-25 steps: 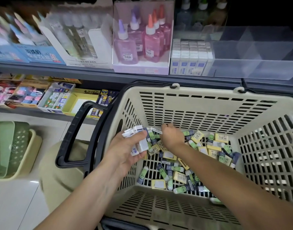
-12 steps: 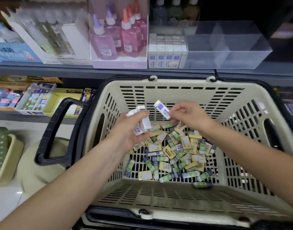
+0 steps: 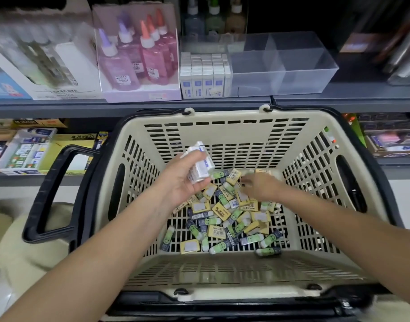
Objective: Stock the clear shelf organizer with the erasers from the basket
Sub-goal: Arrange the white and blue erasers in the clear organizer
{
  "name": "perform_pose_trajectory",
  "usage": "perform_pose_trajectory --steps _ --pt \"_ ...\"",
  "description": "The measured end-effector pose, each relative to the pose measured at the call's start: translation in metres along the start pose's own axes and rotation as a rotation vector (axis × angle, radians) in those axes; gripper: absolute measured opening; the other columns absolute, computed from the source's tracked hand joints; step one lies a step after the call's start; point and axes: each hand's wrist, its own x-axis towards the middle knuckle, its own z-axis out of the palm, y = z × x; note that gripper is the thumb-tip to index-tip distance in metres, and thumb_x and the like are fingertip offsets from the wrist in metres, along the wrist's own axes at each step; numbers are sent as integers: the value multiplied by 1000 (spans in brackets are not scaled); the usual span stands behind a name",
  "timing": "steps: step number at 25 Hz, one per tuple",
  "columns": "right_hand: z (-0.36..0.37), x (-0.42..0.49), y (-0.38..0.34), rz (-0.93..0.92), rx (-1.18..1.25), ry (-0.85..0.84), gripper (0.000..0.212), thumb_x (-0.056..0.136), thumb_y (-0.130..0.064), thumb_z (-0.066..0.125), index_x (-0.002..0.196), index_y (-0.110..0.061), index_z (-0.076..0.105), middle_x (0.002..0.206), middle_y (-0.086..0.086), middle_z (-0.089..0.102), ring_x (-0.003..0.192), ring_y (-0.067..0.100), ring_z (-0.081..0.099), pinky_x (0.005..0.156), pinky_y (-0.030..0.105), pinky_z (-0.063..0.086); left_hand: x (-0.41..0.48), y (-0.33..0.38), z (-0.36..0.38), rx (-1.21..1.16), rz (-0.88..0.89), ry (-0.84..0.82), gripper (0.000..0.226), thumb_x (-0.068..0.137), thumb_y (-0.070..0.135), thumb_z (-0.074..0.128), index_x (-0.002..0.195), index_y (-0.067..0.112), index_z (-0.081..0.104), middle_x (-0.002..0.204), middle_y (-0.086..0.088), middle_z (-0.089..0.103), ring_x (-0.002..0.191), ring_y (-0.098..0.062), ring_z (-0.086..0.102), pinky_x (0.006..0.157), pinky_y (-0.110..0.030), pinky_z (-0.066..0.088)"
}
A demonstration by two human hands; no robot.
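The erasers (image 3: 225,219) lay heaped on the basket floor, yellow, green and dark sleeves all jumbled. Above them the left hand (image 3: 185,182) carried a bundle of white-and-blue erasers (image 3: 200,169), its grip curled firmly round the stack. The right hand (image 3: 259,185) was down at the far edge of the heap, fingertips among the yellow ones. It was blurred, so I couldn't tell whether its grip had closed on anything. This looked like the gathering step, picking out matching ones before the trip up.

The basket (image 3: 222,145) sat just below the shelf (image 3: 129,106). Up there the clear shelf organizer (image 3: 292,70) had its left compartment packed with upright white erasers (image 3: 204,75), with room in the compartments to the right. The next move, by my reckoning, was either one more pick from the pile or lifting the bundle over the rim and standing it in a compartment.
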Motion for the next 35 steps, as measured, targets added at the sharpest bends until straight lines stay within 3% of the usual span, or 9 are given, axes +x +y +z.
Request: perform_pose_trajectory --steps 3,6,12,15,20,24,29,32,35 --pt "51 -4 -7 -132 -154 -204 57 93 -36 50 144 -25 28 156 8 3 141 37 16 113 46 20 0 8 -11 11 3 26 25 76 14 70 97 12 56 82 -8 60 67 -18 59 45 -22 50" --pt "85 -11 -27 -366 -133 -348 56 97 -30 43 147 -27 19 157 2 -8 144 27 7 115 40 14 2 6 -17 15 -15 30 20 77 14 70 93 12 57 80 -8 61 66 -18 60 44 -21 49" --pt "42 4 29 -306 -458 -117 45 98 -21 38 143 -18 33 152 1 28 138 20 29 112 39 29 6 6 -22 63 -12 22 18 76 14 71 89 13 59 71 -4 64 48 -12 63 43 -21 49" --pt "40 14 40 -234 -662 58 25 90 -8 44 113 -11 55 121 7 57 109 23 51 79 30 42 7 6 -23 75 -9 -3 19 77 13 70 91 13 58 57 -2 67 47 -12 64 42 -21 49" --pt "48 27 50 -117 -666 156 30 84 -8 49 112 -16 57 111 4 57 105 24 51 77 33 36 7 3 -22 98 -26 -45 17 78 14 70 89 14 58 54 1 66 48 -11 63 44 -22 50" --pt "48 27 39 -126 -470 179 20 86 -15 53 106 -16 54 106 5 58 93 24 57 67 31 43 7 0 -20 124 -28 -28 21 75 14 73 91 13 59 67 -4 67 58 -15 64 46 -24 51" --pt "-7 11 12 -156 228 210 12 83 -16 67 86 -22 57 84 -1 65 72 18 63 63 30 51 4 4 -18 139 -4 -3 23 75 13 73 91 14 56 76 -6 64 67 -17 62 47 -25 52" --pt "-43 -9 -9 -227 676 153 12 83 -5 66 92 -13 65 79 1 69 67 7 67 57 17 52 2 16 -11 138 33 -24 21 77 12 72 92 15 57 75 -4 64 65 -16 62 46 -24 51" --pt "-76 -26 -20 -295 807 171 16 85 -4 61 97 -14 65 73 -3 72 63 3 67 50 12 48 3 39 -2 163 134 -45 21 78 11 70 94 16 57 76 -3 64 67 -15 61 47 -24 51"
